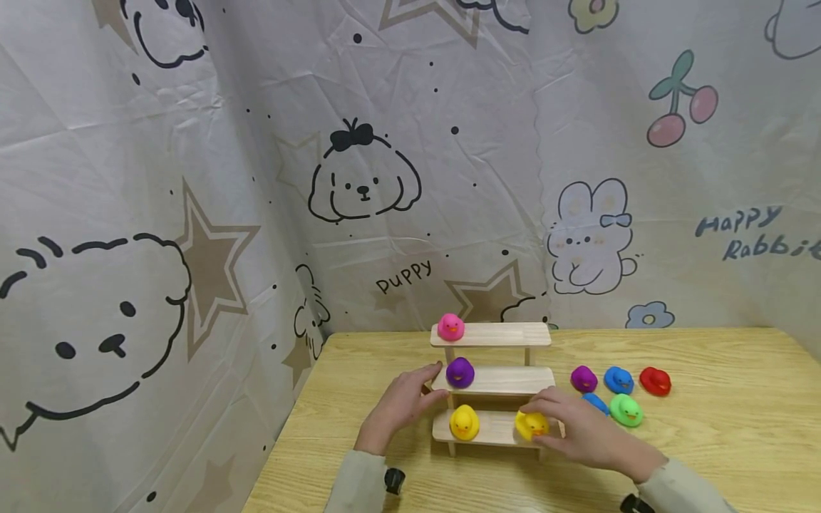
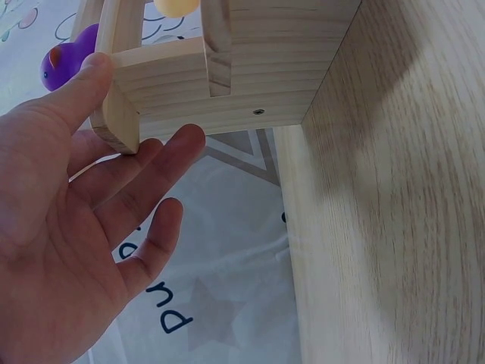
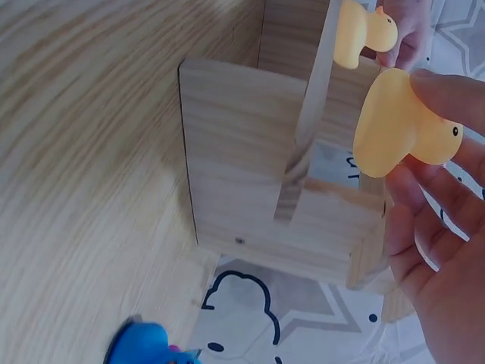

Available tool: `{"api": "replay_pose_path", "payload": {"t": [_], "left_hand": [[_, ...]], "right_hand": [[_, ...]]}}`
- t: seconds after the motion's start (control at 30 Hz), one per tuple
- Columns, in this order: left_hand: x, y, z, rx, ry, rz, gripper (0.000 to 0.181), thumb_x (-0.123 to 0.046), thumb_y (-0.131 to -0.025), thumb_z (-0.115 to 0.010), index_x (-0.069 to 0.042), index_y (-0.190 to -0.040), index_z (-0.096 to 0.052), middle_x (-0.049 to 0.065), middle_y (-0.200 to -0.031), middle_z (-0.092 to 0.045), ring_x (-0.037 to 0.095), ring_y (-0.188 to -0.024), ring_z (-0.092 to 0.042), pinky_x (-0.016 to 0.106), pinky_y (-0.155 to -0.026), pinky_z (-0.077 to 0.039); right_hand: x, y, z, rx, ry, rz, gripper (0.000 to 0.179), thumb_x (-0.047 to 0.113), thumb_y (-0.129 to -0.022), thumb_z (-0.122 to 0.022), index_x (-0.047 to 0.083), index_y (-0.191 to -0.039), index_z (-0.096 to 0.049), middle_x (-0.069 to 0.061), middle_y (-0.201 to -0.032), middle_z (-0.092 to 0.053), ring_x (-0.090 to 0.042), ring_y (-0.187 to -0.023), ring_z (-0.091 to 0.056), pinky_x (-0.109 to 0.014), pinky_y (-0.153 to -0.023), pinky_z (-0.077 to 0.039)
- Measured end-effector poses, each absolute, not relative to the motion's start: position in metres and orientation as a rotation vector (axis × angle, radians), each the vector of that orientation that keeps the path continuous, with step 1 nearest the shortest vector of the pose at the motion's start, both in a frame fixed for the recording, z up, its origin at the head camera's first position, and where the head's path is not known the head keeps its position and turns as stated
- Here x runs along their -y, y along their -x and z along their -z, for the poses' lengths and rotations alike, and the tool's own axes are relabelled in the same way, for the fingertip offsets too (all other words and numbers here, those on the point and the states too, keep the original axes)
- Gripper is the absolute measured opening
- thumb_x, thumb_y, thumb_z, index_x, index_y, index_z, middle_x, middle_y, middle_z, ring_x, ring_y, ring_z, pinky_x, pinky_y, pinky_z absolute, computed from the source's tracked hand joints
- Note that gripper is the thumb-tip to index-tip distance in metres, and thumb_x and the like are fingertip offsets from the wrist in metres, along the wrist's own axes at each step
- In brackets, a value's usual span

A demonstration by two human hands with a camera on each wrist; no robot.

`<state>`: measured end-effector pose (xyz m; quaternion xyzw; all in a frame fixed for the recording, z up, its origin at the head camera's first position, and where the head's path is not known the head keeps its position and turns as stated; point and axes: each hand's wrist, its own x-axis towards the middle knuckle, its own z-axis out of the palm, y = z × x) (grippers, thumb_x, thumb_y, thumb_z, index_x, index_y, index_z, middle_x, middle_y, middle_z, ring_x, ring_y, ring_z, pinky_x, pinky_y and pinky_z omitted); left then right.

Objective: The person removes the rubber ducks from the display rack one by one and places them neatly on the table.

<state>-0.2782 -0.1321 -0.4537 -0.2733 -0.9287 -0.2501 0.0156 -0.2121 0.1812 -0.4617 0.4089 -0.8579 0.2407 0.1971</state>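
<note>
A three-tier wooden display stand (image 1: 507, 381) is on the table. With thumb and fingers either side of the board, my left hand (image 1: 400, 402) holds the left end of its middle tier, clearly seen in the left wrist view. My right hand (image 1: 586, 427) pinches a yellow rubber duck (image 3: 394, 125) at the right end of the bottom tier. Another yellow duck (image 1: 465, 423) sits at that tier's left end. Above it, a purple duck (image 1: 460, 372) stands on the middle tier, and a pink duck (image 1: 451, 327) on the top one.
Right of the stand lie several ducks on the wooden table (image 1: 725, 442): magenta (image 1: 584, 378), blue (image 1: 618, 380), red (image 1: 656, 382), green (image 1: 626, 410), and a second blue one (image 1: 596, 404) partly behind my right hand. A printed curtain (image 1: 487, 178) hangs behind the table.
</note>
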Motion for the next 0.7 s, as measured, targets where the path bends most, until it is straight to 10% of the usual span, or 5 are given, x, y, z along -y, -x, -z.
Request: {"api": "replay_pose_path", "payload": {"t": [0.7], "left_hand": [[0.131, 0.278, 0.454, 2.931, 0.814, 0.787, 0.059, -0.041, -0.094, -0.056, -0.007, -0.140, -0.046, 0.008, -0.140, -0.049, 0.014, -0.093, -0.063, 0.031, -0.089, -0.050]], "right_hand": [[-0.223, 0.210, 0.466, 2.327, -1.092, -0.675, 0.049, 0.010, -0.060, -0.087, 0.015, -0.105, -0.066, 0.013, -0.104, -0.059, -0.008, -0.091, -0.054, -0.005, -0.084, -0.039]]}}
